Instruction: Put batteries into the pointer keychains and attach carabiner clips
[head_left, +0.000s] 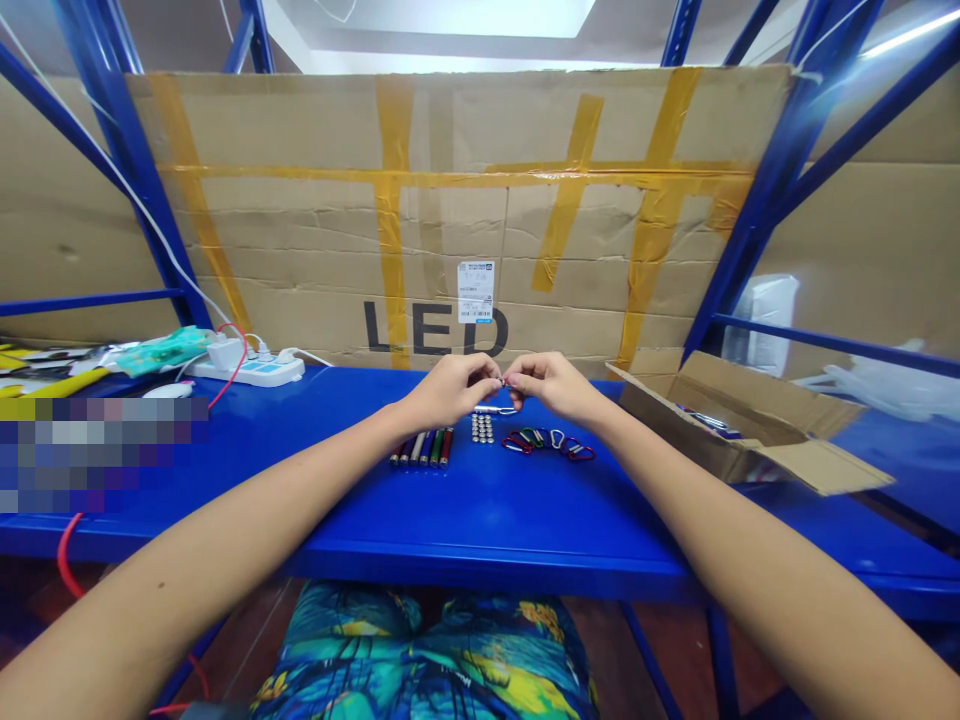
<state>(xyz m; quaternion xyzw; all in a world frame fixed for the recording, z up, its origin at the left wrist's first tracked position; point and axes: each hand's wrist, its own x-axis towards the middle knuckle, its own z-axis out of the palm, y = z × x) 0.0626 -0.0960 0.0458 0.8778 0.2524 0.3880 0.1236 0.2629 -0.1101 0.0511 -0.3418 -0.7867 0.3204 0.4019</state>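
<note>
Both my hands meet above the blue table [487, 510], fingers pinched together around a small metal piece [503, 383] between them. My left hand [450, 388] closes on it from the left, my right hand [551, 384] from the right. Just below the hands lies a row of several coloured pen-like tubes [422, 447], a cluster of small silver button cells [482, 428], and several coloured carabiner clips [547, 442]. A thin silver part [496, 410] lies under the hands.
An open cardboard box [739, 425] sits at the right with small items inside. A white power strip [247, 368] with cables, and green and yellow items, lie at the far left. A taped cardboard sheet [465, 210] stands behind. Blue rack posts flank the table.
</note>
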